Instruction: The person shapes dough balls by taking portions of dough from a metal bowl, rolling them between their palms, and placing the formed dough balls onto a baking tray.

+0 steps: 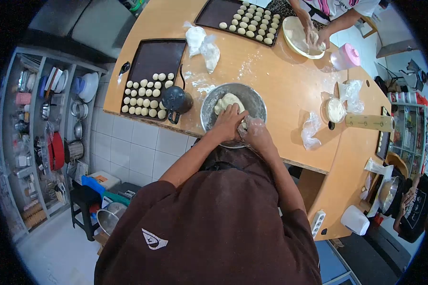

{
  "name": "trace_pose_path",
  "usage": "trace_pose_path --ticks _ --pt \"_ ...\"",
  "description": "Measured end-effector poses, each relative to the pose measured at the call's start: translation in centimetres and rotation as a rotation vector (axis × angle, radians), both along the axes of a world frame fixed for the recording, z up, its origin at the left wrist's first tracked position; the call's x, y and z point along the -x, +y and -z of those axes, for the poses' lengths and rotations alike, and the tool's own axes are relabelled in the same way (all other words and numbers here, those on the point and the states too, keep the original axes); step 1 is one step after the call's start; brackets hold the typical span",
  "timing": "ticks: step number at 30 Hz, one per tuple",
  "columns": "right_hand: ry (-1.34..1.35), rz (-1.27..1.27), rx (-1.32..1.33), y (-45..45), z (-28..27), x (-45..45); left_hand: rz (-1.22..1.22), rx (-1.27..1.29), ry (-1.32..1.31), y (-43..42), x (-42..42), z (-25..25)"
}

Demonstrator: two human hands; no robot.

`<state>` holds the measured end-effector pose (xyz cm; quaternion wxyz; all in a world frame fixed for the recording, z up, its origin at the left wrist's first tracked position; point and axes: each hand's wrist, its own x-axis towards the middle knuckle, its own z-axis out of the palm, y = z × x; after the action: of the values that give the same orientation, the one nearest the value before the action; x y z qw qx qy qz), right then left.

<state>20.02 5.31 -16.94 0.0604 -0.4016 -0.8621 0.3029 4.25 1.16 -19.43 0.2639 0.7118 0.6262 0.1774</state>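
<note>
A steel bowl point(260, 105) stands at the table's near edge, with a lump of pale dough point(228, 101) inside. My left hand point(229, 124) lies over the near part of the dough, its fingers bent and pressed together on it. Beside it, inside the bowl's right side, my right hand point(255, 129) is closed on dough, with flour or dough stuck to its fingers. What lies beneath both palms is hidden. Left of the bowl is a dark pitcher point(177, 99).
A dark tray point(152, 59) with several dough balls lies left; another tray point(218, 13) is at the back. A co-worker's hands point(316, 38) work in a cream bowl point(295, 35). Flour bags point(195, 39), a wrap roll point(370, 122) and a pink-lidded jar point(345, 57) are on the table.
</note>
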Motion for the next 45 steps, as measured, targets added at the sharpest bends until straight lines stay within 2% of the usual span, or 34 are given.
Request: trace_pose_path --ticks 4,7,10,13,16,19,22,25,28,29,31,34,35,40,45 --pt "0.004 -0.049 -0.063 -0.2 -0.2 -0.1 0.029 -0.051 0.158 -0.2 -0.5 1.8" --pt "0.056 -0.071 -0.074 -0.4 0.3 -0.2 0.04 0.004 0.211 -0.1 -0.9 1.8" --pt "0.074 0.003 0.0 -0.6 -1.2 0.2 0.049 -0.027 0.293 0.0 -0.9 2.7" --pt "0.183 -0.123 -0.124 -0.4 -0.4 -0.1 0.046 -0.001 0.228 0.1 -1.0 1.9" --pt "-0.037 -0.164 -0.023 -0.3 0.2 0.0 0.035 -0.12 0.277 0.1 -1.0 5.1" --pt "-0.014 -0.19 -0.047 -0.3 -0.8 0.0 0.067 -0.173 0.317 -0.1 -0.9 5.2" --pt "0.083 -0.172 -0.081 -0.8 -1.7 -0.2 0.101 -0.109 0.322 -0.2 -0.8 3.4" --pt "0.358 -0.136 -0.069 -1.8 -5.2 0.5 0.086 -0.154 0.301 -0.2 -0.4 3.7" --pt "0.329 -0.032 0.046 -2.4 -9.0 1.4 0.07 -0.063 0.242 0.7 0.2 1.8" --pt "0.342 0.038 0.117 -2.1 -8.9 1.0 0.028 -0.124 0.286 0.7 0.1 2.0" --pt "0.377 0.177 0.261 -0.9 -8.0 0.1 0.008 -0.079 0.264 1.0 0.1 2.3" --pt "0.461 0.342 0.413 -0.7 -2.2 -2.1 0.017 -0.017 0.228 0.3 0.2 1.7" --pt "0.601 0.298 0.586 -0.6 -3.8 -2.1 0.035 -0.001 0.203 0.3 0.3 1.2" --pt "0.524 0.329 0.567 -0.5 -3.3 -2.4 0.024 -0.044 0.123 -0.1 0.6 0.9" --pt "0.39 0.381 0.484 0.0 -4.5 -2.3 0.004 0.034 -0.002 -0.2 1.1 0.1"
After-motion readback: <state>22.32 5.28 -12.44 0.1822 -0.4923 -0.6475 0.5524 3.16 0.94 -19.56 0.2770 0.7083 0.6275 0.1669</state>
